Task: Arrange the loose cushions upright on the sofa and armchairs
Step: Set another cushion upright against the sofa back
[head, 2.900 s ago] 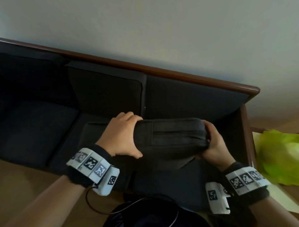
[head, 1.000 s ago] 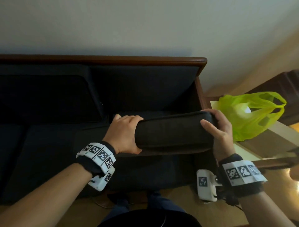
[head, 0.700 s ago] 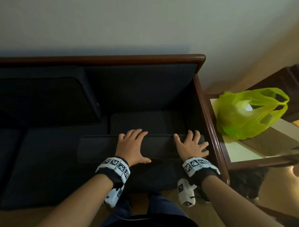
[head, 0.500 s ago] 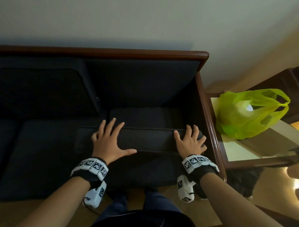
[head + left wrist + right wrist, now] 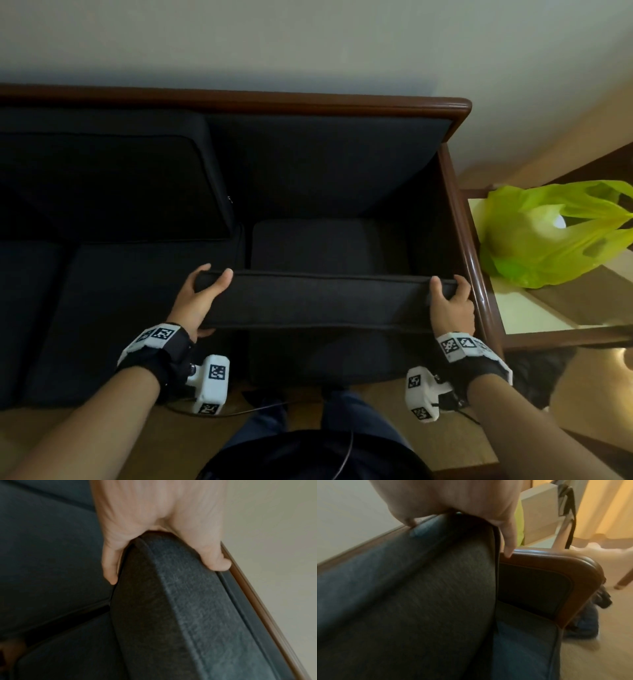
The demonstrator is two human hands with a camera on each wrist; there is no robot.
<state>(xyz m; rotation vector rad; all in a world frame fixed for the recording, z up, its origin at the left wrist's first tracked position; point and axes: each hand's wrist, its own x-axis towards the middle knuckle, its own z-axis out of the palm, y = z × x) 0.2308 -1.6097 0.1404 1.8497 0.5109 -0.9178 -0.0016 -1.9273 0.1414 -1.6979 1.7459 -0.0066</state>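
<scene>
A dark grey cushion (image 5: pixel 322 299) stands on edge across the right end of the dark sofa (image 5: pixel 102 308), its long top edge toward me. My left hand (image 5: pixel 202 294) grips its left corner, thumb on the top edge, and my right hand (image 5: pixel 448 301) grips its right corner beside the wooden armrest (image 5: pixel 462 219). In the left wrist view my fingers (image 5: pixel 109 566) and thumb wrap the cushion (image 5: pixel 188 601) corner. In the right wrist view my fingers (image 5: pixel 508 536) curl over the cushion (image 5: pixel 419 595) edge next to the armrest (image 5: pixel 565 563). A smaller dark cushion (image 5: pixel 315 245) lies flat behind it.
A back cushion (image 5: pixel 102 185) leans upright at the sofa's left. A yellow-green plastic bag (image 5: pixel 548 233) sits on a glass-topped side table (image 5: pixel 534 308) right of the armrest. The sofa's wooden back rail (image 5: pixel 239 99) runs along the pale wall.
Both hands were pressing flat on the lying cushion half a second ago; now they have spread to its two ends, gripped the corners and tipped it up on edge.
</scene>
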